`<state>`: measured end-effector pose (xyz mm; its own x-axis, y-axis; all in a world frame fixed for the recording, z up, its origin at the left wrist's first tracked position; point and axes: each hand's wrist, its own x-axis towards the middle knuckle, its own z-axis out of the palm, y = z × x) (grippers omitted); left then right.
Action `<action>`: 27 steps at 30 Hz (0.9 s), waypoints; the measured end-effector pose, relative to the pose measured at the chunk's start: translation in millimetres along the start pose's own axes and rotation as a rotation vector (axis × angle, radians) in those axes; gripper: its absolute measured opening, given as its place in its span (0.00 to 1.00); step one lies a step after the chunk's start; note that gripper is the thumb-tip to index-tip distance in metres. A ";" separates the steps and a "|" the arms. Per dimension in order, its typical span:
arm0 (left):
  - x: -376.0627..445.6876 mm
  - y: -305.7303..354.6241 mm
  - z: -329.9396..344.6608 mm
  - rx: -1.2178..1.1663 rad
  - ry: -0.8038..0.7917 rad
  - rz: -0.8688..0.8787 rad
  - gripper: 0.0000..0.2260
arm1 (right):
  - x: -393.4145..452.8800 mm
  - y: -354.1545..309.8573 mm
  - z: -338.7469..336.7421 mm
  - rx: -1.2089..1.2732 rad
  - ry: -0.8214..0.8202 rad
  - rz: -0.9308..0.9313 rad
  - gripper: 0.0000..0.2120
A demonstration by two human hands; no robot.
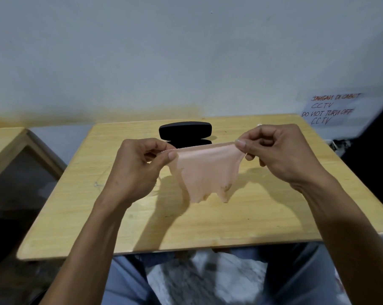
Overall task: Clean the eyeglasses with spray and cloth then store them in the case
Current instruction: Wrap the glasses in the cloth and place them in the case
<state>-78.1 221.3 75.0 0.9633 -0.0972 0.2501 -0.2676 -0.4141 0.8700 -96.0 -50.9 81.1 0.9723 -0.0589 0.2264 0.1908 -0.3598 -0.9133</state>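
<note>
A thin peach cleaning cloth (pixel 205 170) hangs stretched above the wooden table (pixel 252 216). My left hand (pixel 140 166) pinches its left top corner and my right hand (pixel 278 150) pinches its right top corner. Its lower edge dangles loose over the table's middle. Behind the cloth, at the far side of the table, lies a black eyeglass case (pixel 185 131) with its lid down. I see no eyeglasses and no spray bottle.
The table stands against a pale wall. A second wooden table (pixel 8 146) is at the left. A handwritten paper notice (pixel 331 110) hangs on the wall at the right. My lap shows below the table's near edge.
</note>
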 end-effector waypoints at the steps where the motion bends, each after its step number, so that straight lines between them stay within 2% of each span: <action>1: 1.4 -0.7 0.6 0.000 0.020 -0.003 0.01 | 0.6 1.9 -0.7 -0.015 0.001 0.005 0.02; 6: 24.6 0.4 10.8 0.144 0.147 0.047 0.03 | 20.1 5.2 4.4 -0.045 0.110 0.002 0.05; 12: 34.7 10.7 8.5 0.235 0.278 0.247 0.03 | 25.2 4.7 4.1 -0.171 0.287 -0.176 0.05; 14: 19.9 1.4 9.1 0.312 0.233 0.326 0.02 | 10.4 16.4 3.5 -0.222 0.248 -0.202 0.03; 16: -3.0 -16.9 12.9 0.404 0.115 0.351 0.02 | -12.4 37.3 3.4 -0.303 0.147 -0.190 0.03; 21: -55.7 -68.8 32.4 0.522 -0.198 0.211 0.04 | -64.2 91.6 11.4 -0.486 -0.078 -0.089 0.03; 27: -75.5 -76.7 36.3 0.486 -0.211 0.143 0.05 | -83.8 103.4 17.7 -0.559 -0.093 -0.084 0.02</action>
<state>-129.6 227.5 -26.1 0.9142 -0.3422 0.2172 -0.4050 -0.7489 0.5245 -155.3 -66.7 -38.3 0.9695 0.0646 0.2366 0.1923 -0.7991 -0.5696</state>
